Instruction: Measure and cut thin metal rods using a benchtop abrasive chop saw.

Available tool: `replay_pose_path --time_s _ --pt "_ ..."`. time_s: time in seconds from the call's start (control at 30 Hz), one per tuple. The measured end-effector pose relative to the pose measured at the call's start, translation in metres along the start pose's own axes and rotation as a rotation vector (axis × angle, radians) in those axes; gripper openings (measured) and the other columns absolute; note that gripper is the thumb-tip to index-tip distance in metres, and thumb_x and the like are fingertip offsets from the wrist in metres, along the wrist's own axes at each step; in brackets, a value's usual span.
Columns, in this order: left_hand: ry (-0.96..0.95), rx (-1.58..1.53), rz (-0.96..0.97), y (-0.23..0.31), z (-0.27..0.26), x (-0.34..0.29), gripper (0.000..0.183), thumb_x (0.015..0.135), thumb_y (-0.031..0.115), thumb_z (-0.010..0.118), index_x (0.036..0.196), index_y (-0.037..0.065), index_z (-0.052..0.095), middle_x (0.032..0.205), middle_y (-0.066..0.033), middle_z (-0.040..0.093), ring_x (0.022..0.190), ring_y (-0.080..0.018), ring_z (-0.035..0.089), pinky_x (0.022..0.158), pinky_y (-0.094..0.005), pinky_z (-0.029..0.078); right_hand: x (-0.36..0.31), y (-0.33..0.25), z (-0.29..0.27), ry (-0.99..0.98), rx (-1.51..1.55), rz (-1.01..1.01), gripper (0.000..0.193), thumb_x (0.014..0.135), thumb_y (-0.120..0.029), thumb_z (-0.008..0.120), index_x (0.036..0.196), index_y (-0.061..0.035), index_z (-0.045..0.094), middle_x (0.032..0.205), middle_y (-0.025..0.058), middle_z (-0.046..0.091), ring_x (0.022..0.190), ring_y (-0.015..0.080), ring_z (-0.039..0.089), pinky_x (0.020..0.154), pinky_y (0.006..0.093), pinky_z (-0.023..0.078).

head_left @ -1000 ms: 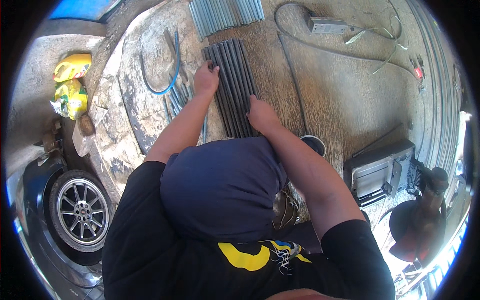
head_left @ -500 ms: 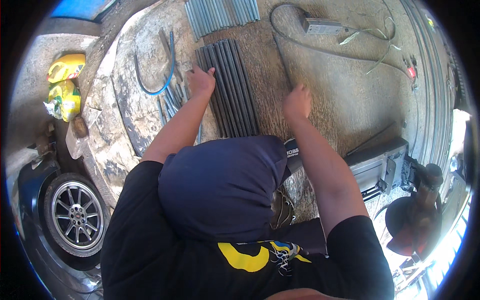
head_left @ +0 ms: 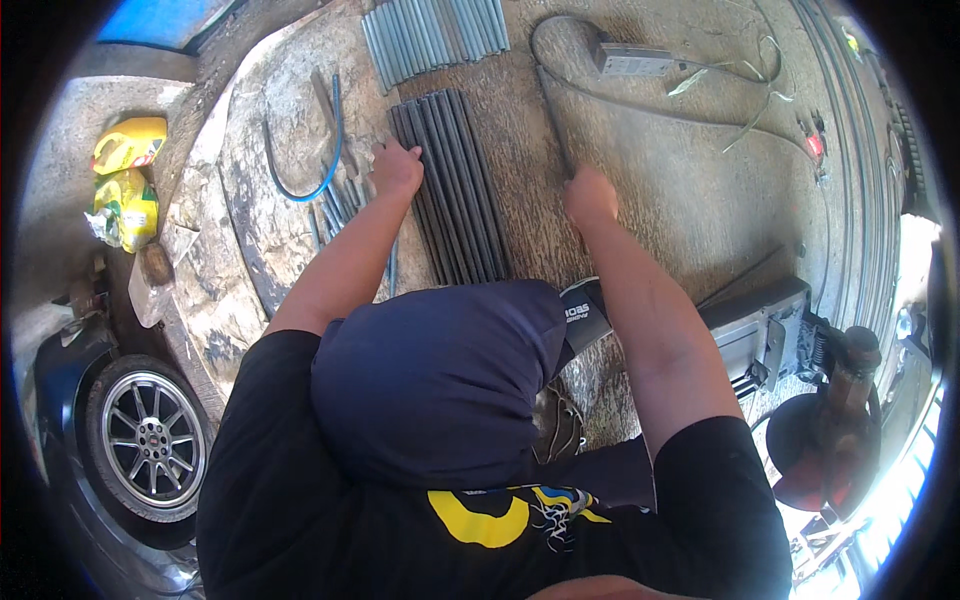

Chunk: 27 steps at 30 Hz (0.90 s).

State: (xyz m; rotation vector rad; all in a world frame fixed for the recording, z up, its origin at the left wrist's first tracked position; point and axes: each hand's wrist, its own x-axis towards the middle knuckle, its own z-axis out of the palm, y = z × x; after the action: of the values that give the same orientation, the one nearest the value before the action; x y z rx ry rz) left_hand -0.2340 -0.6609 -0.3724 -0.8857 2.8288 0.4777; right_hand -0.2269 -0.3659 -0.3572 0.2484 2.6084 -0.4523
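On the rough, dusty concrete floor (head_left: pixel 700 200) lies a row of dark grey metal rods (head_left: pixel 455 185), side by side and touching, like a little raft. They are long, thin and round, and they look dull, not shiny. The row sits in the middle of the floor, just past the person's covered head.

Above them is a second row of lighter grey rods (head_left: pixel 435 35), a bit apart from the dark ones. At the left edge sits a car wheel (head_left: pixel 148 440) with shiny silver spokes and a black tyre. Near it are crumpled yellow bags (head_left: pixel 125 180). A thin blue hose (head_left: pixel 320 150) curls on a flat worn stone slab, left of the dark rods. A small grey box (head_left: pixel 635 60) with a long black cable lies at the top.

The left hand (head_left: pixel 397 168) rests on the left edge of the dark rods, fingers curled down on them. The right hand (head_left: pixel 590 195) is closed like a fist, on the floor just right of the rods; it may be holding a thin dark rod, but that is hard to see.
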Motion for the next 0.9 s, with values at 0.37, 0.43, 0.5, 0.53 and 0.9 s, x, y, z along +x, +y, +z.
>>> replay_pose_path --time_s 0.37,0.43,0.5,0.53,0.9 --pt "-0.154 0.07 -0.09 0.0 -0.008 0.012 0.061 0.091 0.043 0.059 0.136 0.005 0.044 0.142 -0.019 0.039 0.126 -0.0421 0.047 0.107 -0.0576 0.031 0.004 0.001 0.007 -0.037 0.048 -0.009 0.027 0.087 -0.009 0.053 0.109 0.0011 0.065 0.11 0.0262 0.065 0.104 0.0385 0.064 0.087 0.047 0.053" --pt "-0.143 0.042 -0.092 -0.001 -0.004 0.011 0.061 0.091 0.043 0.059 0.136 0.005 0.044 0.142 -0.019 0.039 0.126 -0.0413 0.047 0.107 -0.0572 0.031 0.004 0.004 0.008 -0.056 0.024 -0.008 0.027 0.087 -0.009 0.053 0.108 0.0011 0.066 0.11 0.0261 0.065 0.104 0.0383 0.064 0.087 0.0469 0.053" --pt "-0.115 0.01 -0.092 -0.001 -0.002 0.011 0.06 0.092 0.043 0.059 0.136 0.005 0.044 0.142 -0.019 0.039 0.126 -0.0405 0.047 0.107 -0.0568 0.031 0.005 0.005 0.009 -0.06 0.006 -0.013 0.026 0.086 -0.009 0.053 0.107 0.0011 0.067 0.11 0.0261 0.065 0.104 0.0381 0.065 0.087 0.0469 0.053" --pt "-0.125 0.011 -0.087 -0.001 -0.001 0.011 0.059 0.092 0.042 0.058 0.136 0.006 0.044 0.142 -0.0191 0.039 0.126 -0.0398 0.048 0.106 -0.0577 0.031 0.005 0.005 0.009 -0.045 0.023 0.01 0.026 0.086 -0.009 0.054 0.107 0.0013 0.066 0.11 0.0258 0.065 0.104 0.0382 0.065 0.087 0.047 0.053" --pt "-0.131 0.019 -0.086 0.002 -0.007 0.004 0.057 0.093 0.041 0.056 0.139 0.01 0.041 0.145 -0.0176 0.038 0.126 -0.0385 0.049 0.108 -0.0616 0.025 -0.014 0.017 -0.005 -0.024 -0.024 0.029 0.033 0.086 -0.023 0.064 0.112 -0.0026 0.064 0.106 0.0216 0.068 0.105 0.038 0.064 0.089 0.0456 0.051"
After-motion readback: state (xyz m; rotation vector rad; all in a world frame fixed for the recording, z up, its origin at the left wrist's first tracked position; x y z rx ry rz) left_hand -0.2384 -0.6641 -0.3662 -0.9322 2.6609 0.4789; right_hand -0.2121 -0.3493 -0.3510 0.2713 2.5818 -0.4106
